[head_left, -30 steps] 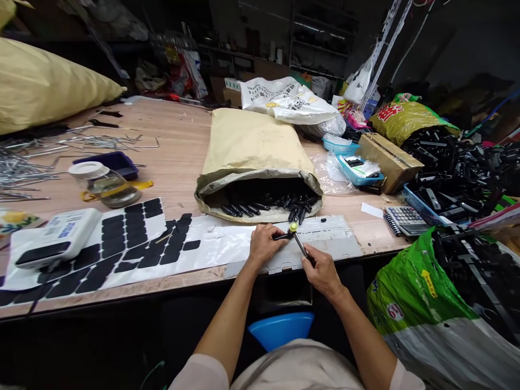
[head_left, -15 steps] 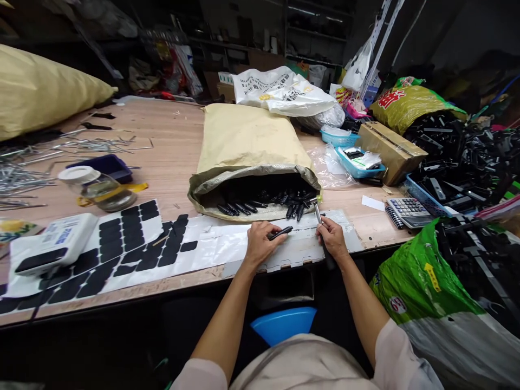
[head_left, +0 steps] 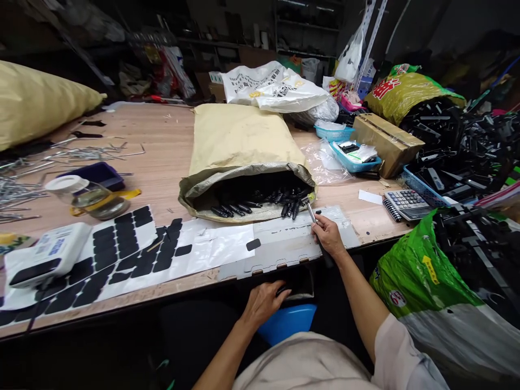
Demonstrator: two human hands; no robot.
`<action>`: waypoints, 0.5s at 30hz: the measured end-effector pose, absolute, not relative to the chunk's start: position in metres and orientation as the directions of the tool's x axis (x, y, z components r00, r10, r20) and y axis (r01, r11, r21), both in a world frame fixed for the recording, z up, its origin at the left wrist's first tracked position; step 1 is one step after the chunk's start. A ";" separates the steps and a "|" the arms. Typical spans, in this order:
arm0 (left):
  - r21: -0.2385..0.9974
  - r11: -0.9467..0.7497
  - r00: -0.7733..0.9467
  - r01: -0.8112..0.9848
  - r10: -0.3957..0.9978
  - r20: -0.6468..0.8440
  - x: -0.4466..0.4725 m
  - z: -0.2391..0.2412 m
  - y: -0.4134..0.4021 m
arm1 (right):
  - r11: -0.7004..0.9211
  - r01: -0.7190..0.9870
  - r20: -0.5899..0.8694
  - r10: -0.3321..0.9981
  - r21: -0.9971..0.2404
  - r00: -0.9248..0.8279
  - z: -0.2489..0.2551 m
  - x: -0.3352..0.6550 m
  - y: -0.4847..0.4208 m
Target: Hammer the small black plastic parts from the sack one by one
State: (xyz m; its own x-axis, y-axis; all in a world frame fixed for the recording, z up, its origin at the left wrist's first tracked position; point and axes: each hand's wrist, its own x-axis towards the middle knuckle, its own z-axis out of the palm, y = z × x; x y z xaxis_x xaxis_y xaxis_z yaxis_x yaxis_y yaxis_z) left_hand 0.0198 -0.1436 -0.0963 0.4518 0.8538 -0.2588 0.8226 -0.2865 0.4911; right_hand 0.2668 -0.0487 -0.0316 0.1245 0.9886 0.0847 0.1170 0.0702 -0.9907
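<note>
My left hand (head_left: 264,304) is below the table's front edge, over a dark opening, its fingers curled. Something dark shows between thumb and fingers, too hidden to name. My right hand (head_left: 330,234) rests at the front edge, closed around a hammer (head_left: 311,211) with a silver shank and a black handle. The hammer's upper end points at the mouth of a tan woven sack (head_left: 244,132). Several black pen-like pieces (head_left: 290,203) lie in that mouth. Under the right hand is a grey board (head_left: 284,244), with a black rounded patch (head_left: 253,245) at its left.
Sheets of black patches (head_left: 166,246), a white box (head_left: 52,254) and a lidded jar (head_left: 101,200) occupy the left. On the right are blue baskets (head_left: 355,162), a carton (head_left: 388,143), a calculator (head_left: 406,203) and a green sack (head_left: 406,265) full of black parts.
My left hand has moved from the board down below the table edge; the black piece it held is no longer plainly visible. My right hand stays on the hammer. The view has shifted slightly.
</note>
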 end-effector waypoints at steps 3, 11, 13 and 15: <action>0.396 -0.166 0.336 0.903 0.847 -0.412 0.022 -0.101 -0.133 | 0.083 0.144 0.102 0.986 -0.986 0.130 -0.033 0.266 -0.050; 0.789 -0.334 0.694 0.516 0.702 -0.157 0.043 -0.008 -0.131 | 0.068 0.149 0.087 0.988 -0.987 0.129 -0.034 0.265 -0.049; 0.832 -0.326 0.600 0.449 0.800 -0.010 0.052 0.015 -0.106 | 0.067 0.151 0.087 0.988 -0.986 0.127 -0.032 0.265 -0.049; 0.775 -0.310 0.328 0.550 0.934 0.140 0.062 0.025 -0.067 | 0.056 0.142 0.074 0.989 -0.988 0.127 -0.030 0.264 -0.050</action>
State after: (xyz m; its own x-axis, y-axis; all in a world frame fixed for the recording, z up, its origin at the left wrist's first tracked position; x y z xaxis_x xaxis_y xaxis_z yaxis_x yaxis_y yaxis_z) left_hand 0.0617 -0.0671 0.0251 0.3283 0.9341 0.1405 0.5501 -0.3100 0.7754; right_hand 0.2643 -0.0497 -0.0298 0.1266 0.9892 0.0739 0.1422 0.0556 -0.9883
